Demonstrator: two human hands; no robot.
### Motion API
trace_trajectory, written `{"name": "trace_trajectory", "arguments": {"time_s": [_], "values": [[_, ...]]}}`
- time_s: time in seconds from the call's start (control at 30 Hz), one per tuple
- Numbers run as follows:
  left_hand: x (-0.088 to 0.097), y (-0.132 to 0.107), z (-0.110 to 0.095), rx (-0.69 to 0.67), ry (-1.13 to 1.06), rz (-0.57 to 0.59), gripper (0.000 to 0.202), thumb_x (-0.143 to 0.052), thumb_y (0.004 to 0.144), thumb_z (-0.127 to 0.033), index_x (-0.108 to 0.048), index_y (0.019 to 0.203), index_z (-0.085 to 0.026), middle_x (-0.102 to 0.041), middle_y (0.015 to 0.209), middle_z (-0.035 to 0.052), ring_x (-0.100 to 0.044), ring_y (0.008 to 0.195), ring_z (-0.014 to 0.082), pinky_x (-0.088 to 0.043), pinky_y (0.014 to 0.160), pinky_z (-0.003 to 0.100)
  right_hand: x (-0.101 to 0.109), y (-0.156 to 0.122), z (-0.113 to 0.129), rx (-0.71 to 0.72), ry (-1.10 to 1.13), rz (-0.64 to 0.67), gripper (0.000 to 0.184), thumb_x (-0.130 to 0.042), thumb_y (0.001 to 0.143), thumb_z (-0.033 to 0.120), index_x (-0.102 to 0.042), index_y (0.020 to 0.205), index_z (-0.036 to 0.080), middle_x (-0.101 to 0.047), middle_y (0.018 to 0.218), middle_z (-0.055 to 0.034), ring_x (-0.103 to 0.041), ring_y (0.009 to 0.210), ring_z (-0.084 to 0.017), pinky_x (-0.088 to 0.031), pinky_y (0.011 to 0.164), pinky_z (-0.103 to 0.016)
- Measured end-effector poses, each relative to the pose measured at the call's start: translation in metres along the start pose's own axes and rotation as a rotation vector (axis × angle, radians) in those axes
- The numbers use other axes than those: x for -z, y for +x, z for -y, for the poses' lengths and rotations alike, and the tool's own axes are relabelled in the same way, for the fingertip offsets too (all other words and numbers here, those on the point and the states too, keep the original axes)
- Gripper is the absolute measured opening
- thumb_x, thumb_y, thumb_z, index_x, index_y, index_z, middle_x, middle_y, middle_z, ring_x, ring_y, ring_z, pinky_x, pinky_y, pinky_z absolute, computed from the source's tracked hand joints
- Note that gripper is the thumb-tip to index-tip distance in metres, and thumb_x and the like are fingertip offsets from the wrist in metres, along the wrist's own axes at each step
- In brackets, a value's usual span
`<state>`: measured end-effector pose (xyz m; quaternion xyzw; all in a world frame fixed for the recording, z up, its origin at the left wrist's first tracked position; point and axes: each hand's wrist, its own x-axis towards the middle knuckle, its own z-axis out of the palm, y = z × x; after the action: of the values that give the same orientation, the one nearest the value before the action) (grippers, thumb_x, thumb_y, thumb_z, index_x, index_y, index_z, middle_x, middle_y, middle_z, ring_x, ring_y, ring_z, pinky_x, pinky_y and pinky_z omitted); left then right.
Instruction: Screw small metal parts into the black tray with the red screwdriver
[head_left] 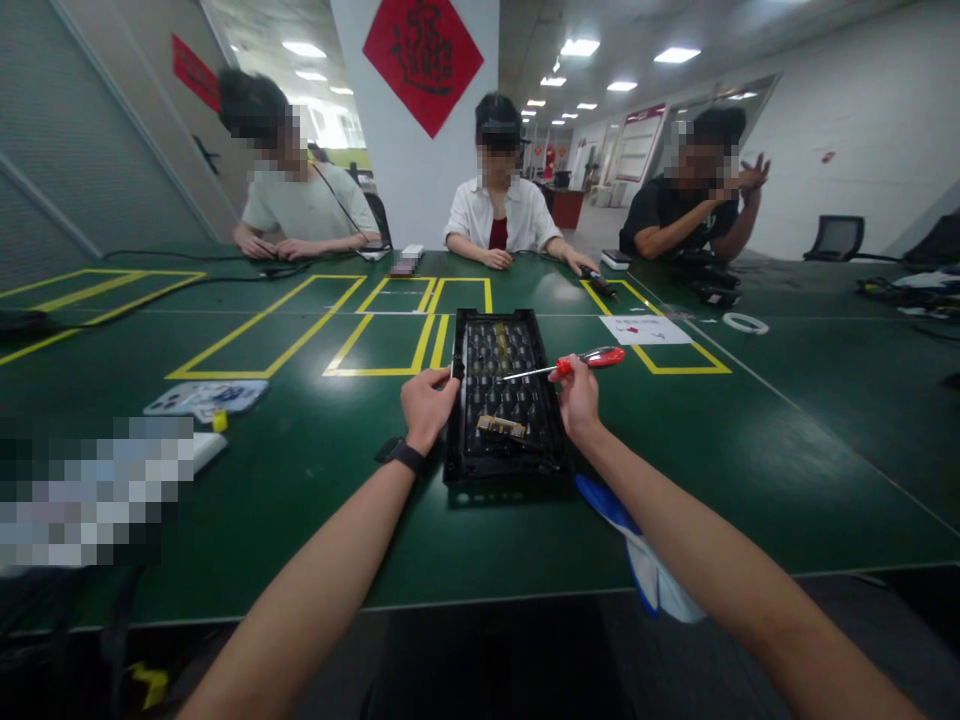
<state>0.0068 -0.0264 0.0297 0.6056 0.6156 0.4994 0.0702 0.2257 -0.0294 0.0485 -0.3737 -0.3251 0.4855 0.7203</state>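
The left hand curls its fingers over the left rim of a black rectangular plastic tray. The tray lies midway along the green desk, a little closer to its near edge, and has a small tan oblong part inside. The right hand is closed around a red-handled screwdriver by the tray's right rim, the metal shaft reaching left over the tray's cells (whether the tip touches them cannot be told). A blue-and-white cloth overhangs the near edge under the right forearm, and three people sit along the far edge.
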Motion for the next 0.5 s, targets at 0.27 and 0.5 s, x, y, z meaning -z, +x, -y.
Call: {"name": "trace_trajectory", "arguments": {"time_s": [0.27, 0.5], "values": [[-0.008, 0.0, 0.001, 0.049, -0.444, 0.021, 0.034, -0.05, 0.072, -0.02, -0.058, 0.105, -0.016, -0.065, 0.103, 0.0062, -0.06, 0.094, 0.0172, -0.047, 0.086, 0.03, -0.002, -0.002, 0.005, 0.113, 0.098, 0.101, 0.018, -0.052, 0.079, 0.035, -0.05, 0.076, 0.018, -0.047, 0.059, 0.0046, -0.048, 0.053, -0.007, -0.043, 0.053, -0.019], [-0.014, 0.006, 0.006, 0.128, -0.713, 0.174, 0.052, -0.048, 0.072, -0.017, -0.047, 0.124, -0.019, -0.055, 0.122, 0.0058, -0.051, 0.113, 0.0196, -0.041, 0.098, 0.034, -0.002, -0.005, 0.007, 0.116, 0.141, 0.136, 0.017, -0.047, 0.081, 0.033, -0.051, 0.074, 0.017, -0.046, 0.057, 0.0036, -0.046, 0.052, -0.007, -0.042, 0.053, -0.02]]}}
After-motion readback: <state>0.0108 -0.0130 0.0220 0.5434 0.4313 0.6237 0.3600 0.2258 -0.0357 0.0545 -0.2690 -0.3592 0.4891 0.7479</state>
